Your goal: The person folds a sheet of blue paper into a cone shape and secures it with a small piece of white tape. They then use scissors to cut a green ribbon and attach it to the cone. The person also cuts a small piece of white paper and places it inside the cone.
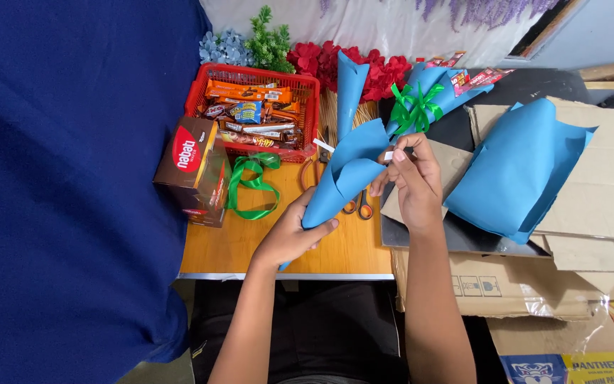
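My left hand [289, 235] grips the narrow lower end of a blue paper cone [346, 171] held over the wooden table [335, 252]. My right hand [410, 181] pinches a small strip of clear tape [391, 154] at the cone's upper right edge, fingers touching the paper. Scissors [360, 206] lie on the table just under the cone, partly hidden by it.
A red basket [307, 89] of wrapped snack bars stands at the back left, a brown box [193, 171] and green ribbon [254, 188] beside it. Another blue cone [349, 89], a finished blue bouquet with green bow [421, 99], red flowers [321, 60], blue paper sheets [520, 167] and cardboard [605, 192] lie right. Dark blue cloth [72, 178] fills the left.
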